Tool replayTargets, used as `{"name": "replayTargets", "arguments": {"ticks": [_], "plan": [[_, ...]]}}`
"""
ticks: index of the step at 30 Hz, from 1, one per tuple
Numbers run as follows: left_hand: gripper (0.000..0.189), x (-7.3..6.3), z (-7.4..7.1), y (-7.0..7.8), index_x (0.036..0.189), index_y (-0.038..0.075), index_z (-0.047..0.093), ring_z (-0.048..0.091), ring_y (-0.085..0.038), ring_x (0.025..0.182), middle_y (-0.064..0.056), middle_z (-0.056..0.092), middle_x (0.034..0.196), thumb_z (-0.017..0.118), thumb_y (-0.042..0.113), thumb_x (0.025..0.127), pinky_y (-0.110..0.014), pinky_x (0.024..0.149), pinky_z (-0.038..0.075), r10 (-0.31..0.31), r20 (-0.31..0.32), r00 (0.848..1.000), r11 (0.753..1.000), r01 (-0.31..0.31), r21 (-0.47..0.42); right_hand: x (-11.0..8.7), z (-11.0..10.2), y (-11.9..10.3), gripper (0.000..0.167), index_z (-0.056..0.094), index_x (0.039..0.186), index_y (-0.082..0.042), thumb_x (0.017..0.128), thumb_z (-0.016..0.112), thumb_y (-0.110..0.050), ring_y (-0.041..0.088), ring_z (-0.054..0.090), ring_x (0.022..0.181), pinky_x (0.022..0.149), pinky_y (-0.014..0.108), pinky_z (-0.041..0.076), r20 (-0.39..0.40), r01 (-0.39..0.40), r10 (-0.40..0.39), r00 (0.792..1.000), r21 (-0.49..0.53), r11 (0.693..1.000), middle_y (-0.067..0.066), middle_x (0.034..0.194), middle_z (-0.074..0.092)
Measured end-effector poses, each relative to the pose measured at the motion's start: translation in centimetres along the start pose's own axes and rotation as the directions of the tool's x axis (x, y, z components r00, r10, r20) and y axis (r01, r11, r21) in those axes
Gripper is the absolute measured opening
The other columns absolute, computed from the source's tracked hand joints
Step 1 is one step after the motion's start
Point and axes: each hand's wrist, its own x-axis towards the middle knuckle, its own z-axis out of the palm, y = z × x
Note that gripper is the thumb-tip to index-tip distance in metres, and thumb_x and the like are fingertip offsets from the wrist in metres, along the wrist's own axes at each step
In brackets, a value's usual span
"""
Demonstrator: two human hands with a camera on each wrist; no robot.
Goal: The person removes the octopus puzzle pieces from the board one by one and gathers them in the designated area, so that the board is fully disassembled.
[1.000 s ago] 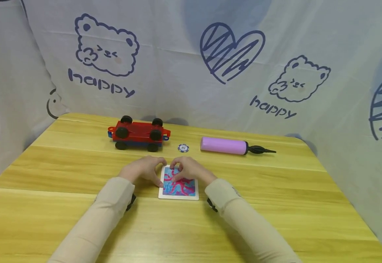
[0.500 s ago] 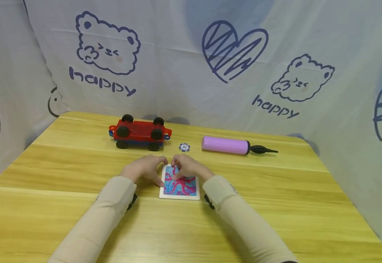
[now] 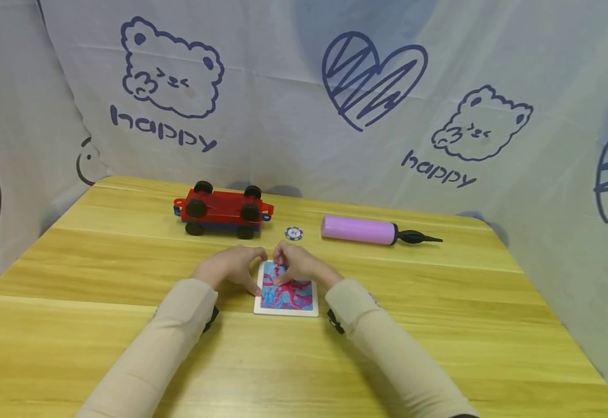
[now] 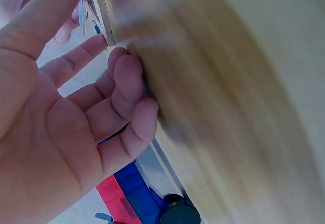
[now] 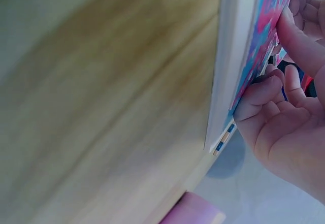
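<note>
A white-framed square picture puzzle [image 3: 285,312], printed with a pink, many-armed creature on blue, lies mid-table. My left hand [image 3: 230,268] grips its left side, the thumb at the lower left edge and the index finger at the top left corner. In the left wrist view the other left fingers [image 4: 134,79] curl beside the frame, close to the tabletop. My right hand [image 3: 304,265] is over the picture's upper part, thumb and index finger pinching a small picture piece [image 3: 278,270]. Right fingers partly hide the picture.
Behind the hands, a red and blue toy car set [image 3: 222,209] with black wheels stands at the back left, one car upside down on top. A blue and white chip [image 3: 294,233] lies beside it. A purple hand pump [image 3: 358,230] with black nozzle lies further right. A printed curtain [image 3: 283,104] hangs behind.
The right hand's index knuckle has risen slightly over the picture. The left hand keeps its hold, and the puzzle stays in place; the head view has shifted a little.
</note>
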Motion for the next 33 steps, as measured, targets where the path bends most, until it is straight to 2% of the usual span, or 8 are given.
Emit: {"name": "replayTargets", "arguments": {"ticks": [4,11,23,33], "plan": [[0.066,0.1,0.0,0.1,0.122,0.009,0.049,0.045,-0.029,0.107,-0.014,0.050,0.121,0.078,0.033,0.067,-0.048,0.093,0.034,-0.009,0.006,1.000,1.000,0.009,-0.010,-0.1,0.0,0.2,0.041,0.051,0.107,-0.003,0.073,0.073,-0.006,0.017,0.047,0.084,0.078,0.026,0.042,0.000,0.027,-0.027,1.000,-0.005,1.000,0.004,0.090,0.050],[0.065,0.1,0.1,0.1,0.121,0.010,0.049,0.044,-0.030,0.110,-0.014,0.049,0.123,0.078,0.033,0.067,-0.048,0.094,0.033,-0.007,0.008,1.000,1.000,0.007,-0.009,-0.3,0.0,0.4,0.033,0.055,0.102,-0.005,0.074,0.073,-0.007,0.017,0.051,0.086,0.079,0.027,0.043,-0.006,0.037,-0.037,0.999,0.027,0.999,0.004,0.091,0.055],[0.066,-0.1,0.1,0.0,0.120,0.008,0.050,0.045,-0.030,0.108,-0.014,0.051,0.120,0.079,0.033,0.066,-0.047,0.093,0.034,0.013,-0.016,1.000,1.000,-0.013,-0.012,-0.3,0.0,0.8,0.014,0.054,0.095,0.000,0.084,0.061,-0.003,0.012,0.049,0.069,0.062,0.018,0.041,-0.079,0.102,-0.090,0.993,0.153,0.983,0.004,0.076,0.055],[0.065,-0.2,0.1,-0.2,0.121,0.008,0.049,0.046,-0.030,0.108,-0.014,0.051,0.120,0.079,0.031,0.067,-0.045,0.093,0.034,0.033,-0.018,0.999,0.999,-0.033,-0.005,-0.8,-0.8,1.5,0.013,0.054,0.097,0.000,0.086,0.058,-0.004,0.011,0.049,0.062,0.054,0.020,0.041,-0.098,0.036,-0.006,0.995,0.307,0.951,0.005,0.073,0.056]]}}
